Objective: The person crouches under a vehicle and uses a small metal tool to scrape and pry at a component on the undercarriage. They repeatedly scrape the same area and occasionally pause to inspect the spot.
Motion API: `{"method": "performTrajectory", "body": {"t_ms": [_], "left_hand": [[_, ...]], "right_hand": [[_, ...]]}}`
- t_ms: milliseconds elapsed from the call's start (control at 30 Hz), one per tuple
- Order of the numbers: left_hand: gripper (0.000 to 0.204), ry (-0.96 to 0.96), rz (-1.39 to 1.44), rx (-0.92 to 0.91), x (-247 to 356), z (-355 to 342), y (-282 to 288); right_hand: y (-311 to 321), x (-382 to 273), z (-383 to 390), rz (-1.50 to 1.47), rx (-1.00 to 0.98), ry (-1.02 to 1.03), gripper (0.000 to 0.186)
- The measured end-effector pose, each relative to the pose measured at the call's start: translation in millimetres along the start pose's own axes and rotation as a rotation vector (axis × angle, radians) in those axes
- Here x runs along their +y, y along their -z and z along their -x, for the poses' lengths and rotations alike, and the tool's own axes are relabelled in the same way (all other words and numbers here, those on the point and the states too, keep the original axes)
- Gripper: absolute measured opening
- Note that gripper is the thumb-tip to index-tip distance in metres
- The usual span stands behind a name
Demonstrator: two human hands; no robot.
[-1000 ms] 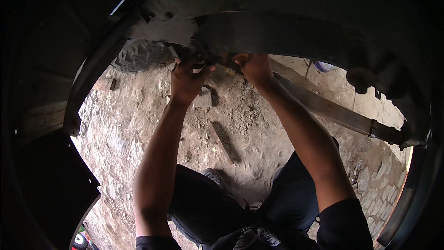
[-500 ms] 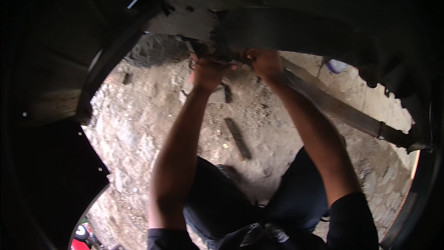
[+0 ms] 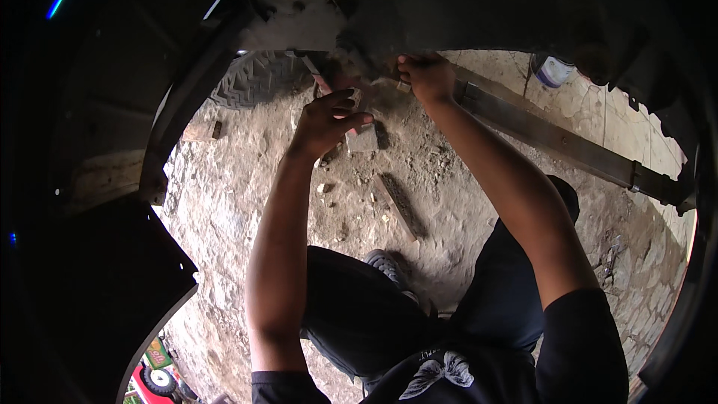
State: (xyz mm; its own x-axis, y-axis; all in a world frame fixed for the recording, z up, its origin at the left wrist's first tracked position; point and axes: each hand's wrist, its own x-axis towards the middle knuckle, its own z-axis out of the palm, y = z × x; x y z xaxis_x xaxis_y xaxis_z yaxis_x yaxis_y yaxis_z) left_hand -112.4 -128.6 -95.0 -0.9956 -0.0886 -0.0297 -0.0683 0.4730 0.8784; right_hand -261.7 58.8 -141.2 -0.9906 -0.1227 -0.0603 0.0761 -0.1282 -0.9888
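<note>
My left hand (image 3: 329, 121) hovers below the dark underside of a vehicle, its fingers curved and apart around nothing. Just beyond its fingertips is a shadowed reddish-brown part (image 3: 340, 78), whose kind is too dim to tell. Higher and to the right, my right hand (image 3: 429, 79) has its fingers curled in against the dark mechanism (image 3: 366, 60). What those fingers grip, if anything, is hidden in the shade. A grey block (image 3: 363, 139) lies on the ground beneath my left hand.
Black wheel-arch panels (image 3: 82, 269) surround me at left and above. A long metal beam (image 3: 553, 138) slants down to the right. A treaded tyre (image 3: 258, 82), a flat wooden strip (image 3: 398, 208) and a white-and-purple container (image 3: 553, 71) stand or lie on the rough ground.
My left hand has come away from the dark mechanism, down and left, and its fingers have spread. My right hand has shifted slightly upward in view. The view itself has moved a little.
</note>
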Motion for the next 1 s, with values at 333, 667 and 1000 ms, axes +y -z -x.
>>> {"method": "performTrajectory", "body": {"t_ms": [333,667,1000], "left_hand": [[0.06,-0.088,-0.051,0.089,14,-4,-20],[0.035,-0.034,-0.084,0.165,33,-13,-32],[0.031,-0.184,-0.326,0.3,25,-26,-36]], "right_hand": [[7,-1,8,0.427,0.018,0.437,0.022],[-24,-19,20,0.511,0.108,0.486,0.022],[-15,-8,-34,0.687,0.31,1.038,0.023]]}}
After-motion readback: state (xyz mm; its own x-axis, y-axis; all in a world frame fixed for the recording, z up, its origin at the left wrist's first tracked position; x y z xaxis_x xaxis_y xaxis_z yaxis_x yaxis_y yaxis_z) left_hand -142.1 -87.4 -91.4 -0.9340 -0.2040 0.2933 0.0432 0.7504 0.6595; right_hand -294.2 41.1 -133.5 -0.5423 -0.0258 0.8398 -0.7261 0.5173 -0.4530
